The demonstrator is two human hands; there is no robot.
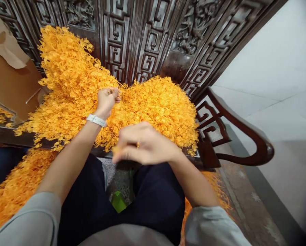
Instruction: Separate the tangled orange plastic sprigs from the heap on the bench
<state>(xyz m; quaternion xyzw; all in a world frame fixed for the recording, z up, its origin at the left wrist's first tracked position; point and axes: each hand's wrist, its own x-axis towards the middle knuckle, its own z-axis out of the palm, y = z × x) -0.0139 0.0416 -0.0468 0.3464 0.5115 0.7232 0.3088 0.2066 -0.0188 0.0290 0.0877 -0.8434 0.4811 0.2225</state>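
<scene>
Cardboard (13, 85) on the far left, then orange curly pieces (68, 68) heaped up on the dark wooden desk (6, 135). Person's left hand (108, 99) is curled up over the heap, can't tell if it's got anything. Right hand (142, 143)'s kinda blurry, fingers pinching an orange bit (115, 149). Curved armrest (265, 150) further right.

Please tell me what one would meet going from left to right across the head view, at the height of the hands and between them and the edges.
Cardboard box → left hand → right hand → dark wooden armrest.
</scene>
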